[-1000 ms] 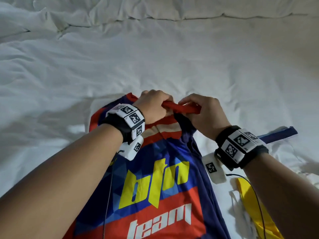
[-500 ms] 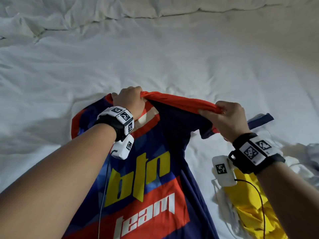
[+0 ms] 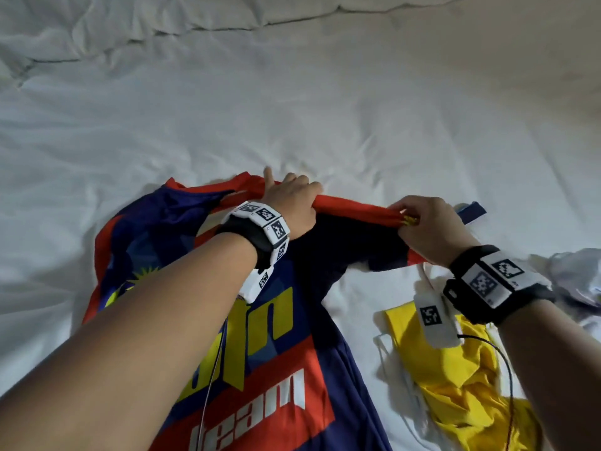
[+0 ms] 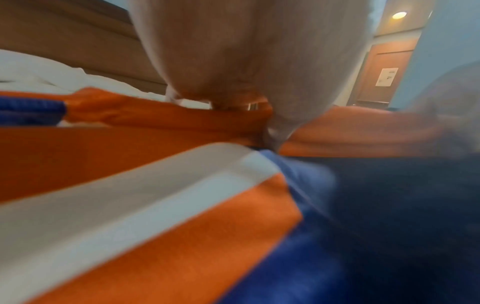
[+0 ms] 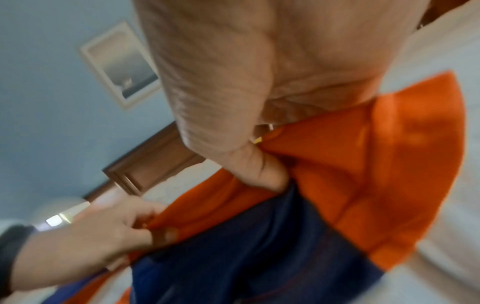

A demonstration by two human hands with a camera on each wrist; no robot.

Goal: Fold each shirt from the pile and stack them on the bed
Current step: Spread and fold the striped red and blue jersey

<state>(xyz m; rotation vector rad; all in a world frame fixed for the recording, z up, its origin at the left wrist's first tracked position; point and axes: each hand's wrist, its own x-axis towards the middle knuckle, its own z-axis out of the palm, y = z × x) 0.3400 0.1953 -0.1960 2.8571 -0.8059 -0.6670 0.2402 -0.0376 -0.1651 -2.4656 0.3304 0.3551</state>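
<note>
A navy and orange jersey [image 3: 286, 362] with yellow and white lettering lies on the white bed [image 3: 292, 109], its top end farthest from me. My left hand [image 3: 292, 203] grips its orange top edge [image 3: 354, 209] near the middle, index finger sticking out. My right hand [image 3: 422, 222] pinches the same edge further right, stretching it taut between both hands. In the left wrist view the orange edge [image 4: 155, 115] runs under the palm. The right wrist view has my thumb on the orange cloth [image 5: 376, 164], with the left hand [image 5: 103, 232] gripping at lower left.
A crumpled yellow shirt [image 3: 461, 379] lies on the bed under my right forearm. A pale garment [image 3: 575, 278] sits at the right edge, and a navy strip [image 3: 471, 213] pokes out beyond my right hand. Rumpled bedding [image 3: 162, 24] runs along the far side.
My hands, close together on the orange edge a second ago, have drawn apart, spreading the jersey's top wider. The right hand moved right; the yellow shirt has come more into view.
</note>
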